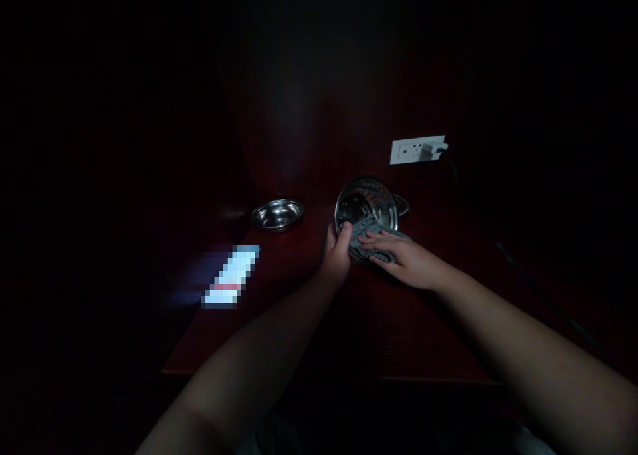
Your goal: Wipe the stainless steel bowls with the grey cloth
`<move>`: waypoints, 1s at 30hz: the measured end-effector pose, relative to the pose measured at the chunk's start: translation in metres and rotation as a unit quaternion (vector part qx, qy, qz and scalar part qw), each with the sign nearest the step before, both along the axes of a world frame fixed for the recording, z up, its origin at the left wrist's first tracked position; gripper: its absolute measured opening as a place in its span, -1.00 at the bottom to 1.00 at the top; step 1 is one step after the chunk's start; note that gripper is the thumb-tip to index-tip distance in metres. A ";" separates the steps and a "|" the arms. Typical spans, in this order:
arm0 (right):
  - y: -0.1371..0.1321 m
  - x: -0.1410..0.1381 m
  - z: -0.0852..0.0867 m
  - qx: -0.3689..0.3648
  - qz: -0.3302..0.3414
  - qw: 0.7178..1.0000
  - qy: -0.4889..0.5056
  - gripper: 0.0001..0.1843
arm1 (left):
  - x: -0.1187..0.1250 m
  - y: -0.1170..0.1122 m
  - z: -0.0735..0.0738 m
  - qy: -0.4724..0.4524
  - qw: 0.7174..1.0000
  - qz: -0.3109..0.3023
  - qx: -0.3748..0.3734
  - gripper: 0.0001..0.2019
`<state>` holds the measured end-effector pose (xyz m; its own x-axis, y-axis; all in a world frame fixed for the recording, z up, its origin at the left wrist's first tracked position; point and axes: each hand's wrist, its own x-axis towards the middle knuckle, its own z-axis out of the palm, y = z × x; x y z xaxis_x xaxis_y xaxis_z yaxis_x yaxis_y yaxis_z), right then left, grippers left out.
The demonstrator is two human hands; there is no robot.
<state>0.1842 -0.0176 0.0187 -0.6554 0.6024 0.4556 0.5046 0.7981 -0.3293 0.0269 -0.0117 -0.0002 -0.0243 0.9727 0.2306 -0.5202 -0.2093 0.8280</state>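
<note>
A shiny steel pot [356,206] lies tilted with its mouth toward me, a loop handle showing on its right side. My left hand [339,252] grips the pot's near left edge, the thumb over the rim and the fingers mostly hidden behind the wall. Over the near rim and partly inside the mouth is a grey cloth [366,236]. My right hand [401,256] presses on that cloth, its fingers laid along it and holding it against the pot. The pot's base is hidden.
A shallow round steel dish or upturned lid [278,216] sits on the dark red table [299,275], left of the pot. Nearer me is a bright, pixelated screen [232,275]. On the wall, a white socket [416,149] holds a plug with a cable. The surroundings are very dark.
</note>
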 end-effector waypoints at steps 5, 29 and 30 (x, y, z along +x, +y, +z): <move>-0.004 -0.003 0.003 0.005 0.000 1.000 0.011 -0.58 | -0.001 -0.003 0.003 0.016 1.000 -0.004 0.015 -0.49; -0.001 -0.004 -0.010 0.055 -0.078 0.988 -0.124 -0.41 | 0.005 0.004 -0.003 -0.015 0.997 0.075 -0.030 -0.56; -0.003 -0.007 -0.009 0.050 -0.063 0.990 -0.119 -0.42 | 0.004 0.004 -0.004 -0.006 0.996 0.083 -0.025 -0.56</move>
<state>0.1777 -0.0207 0.0093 -0.6742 0.6457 0.3583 0.6556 0.7467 -0.1121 0.0312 -0.0077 -0.0041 -0.1874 0.9656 0.1806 -0.4914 -0.2513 0.8339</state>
